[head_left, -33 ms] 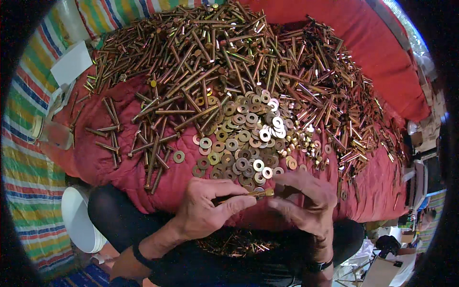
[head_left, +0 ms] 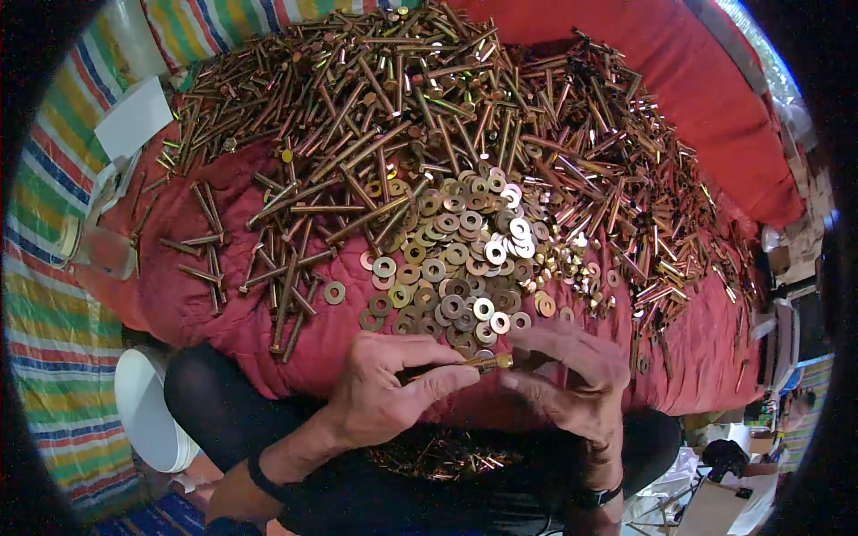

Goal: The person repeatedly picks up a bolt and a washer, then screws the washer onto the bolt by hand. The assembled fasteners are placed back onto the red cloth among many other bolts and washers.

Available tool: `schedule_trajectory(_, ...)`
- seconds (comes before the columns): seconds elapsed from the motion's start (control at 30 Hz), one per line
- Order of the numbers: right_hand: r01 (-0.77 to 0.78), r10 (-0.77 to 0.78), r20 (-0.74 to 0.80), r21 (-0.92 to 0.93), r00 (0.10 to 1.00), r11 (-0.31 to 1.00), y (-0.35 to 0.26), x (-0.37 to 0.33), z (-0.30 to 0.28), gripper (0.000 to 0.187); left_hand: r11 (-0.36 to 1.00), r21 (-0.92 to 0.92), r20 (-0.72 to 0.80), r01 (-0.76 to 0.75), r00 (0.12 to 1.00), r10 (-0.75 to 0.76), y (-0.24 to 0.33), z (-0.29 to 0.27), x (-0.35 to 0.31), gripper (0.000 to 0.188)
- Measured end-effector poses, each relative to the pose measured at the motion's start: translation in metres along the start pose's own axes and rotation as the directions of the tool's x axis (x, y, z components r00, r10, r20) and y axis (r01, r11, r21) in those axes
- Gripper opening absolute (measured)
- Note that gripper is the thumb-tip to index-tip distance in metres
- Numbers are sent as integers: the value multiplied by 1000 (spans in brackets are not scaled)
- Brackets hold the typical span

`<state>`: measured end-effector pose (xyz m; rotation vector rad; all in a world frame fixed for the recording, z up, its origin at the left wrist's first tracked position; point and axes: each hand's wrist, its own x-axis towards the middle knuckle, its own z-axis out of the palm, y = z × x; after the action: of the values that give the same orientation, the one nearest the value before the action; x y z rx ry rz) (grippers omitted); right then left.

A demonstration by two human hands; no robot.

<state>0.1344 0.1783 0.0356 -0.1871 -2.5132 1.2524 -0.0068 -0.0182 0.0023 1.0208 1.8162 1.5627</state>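
Observation:
My left hand [head_left: 389,384] pinches a brass-coloured bolt [head_left: 474,362] between thumb and fingers. Its end points right and carries what looks like a nut [head_left: 504,360]; most of the shank is hidden in my fingers. Just to the right of that end is my right hand [head_left: 572,371], slightly blurred, its thumb and fingers apart with nothing visible between them. Directly beyond both hands lies a heap of flat washers [head_left: 456,259]. Small shiny nuts [head_left: 567,263] are scattered along the heap's right side.
Large piles of long bolts [head_left: 357,116] and shorter bolts [head_left: 661,232] cover the red cloth [head_left: 214,179]. More bolts lie in a dark pile [head_left: 447,454] between my legs. A white bucket [head_left: 152,411] and a clear plastic jar [head_left: 103,250] are at the left.

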Motion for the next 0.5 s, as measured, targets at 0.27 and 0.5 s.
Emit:
schedule_trajectory(0.27,-79,80,44,-37,996,996,2,-11,7,24,1000,14,73,-19,997,18,2,2,-2,14)
schedule_trajectory(0.5,-113,120,-111,66,987,991,-4,-4,3,29,988,-108,65,109,993,-102,0,2,-1,16)
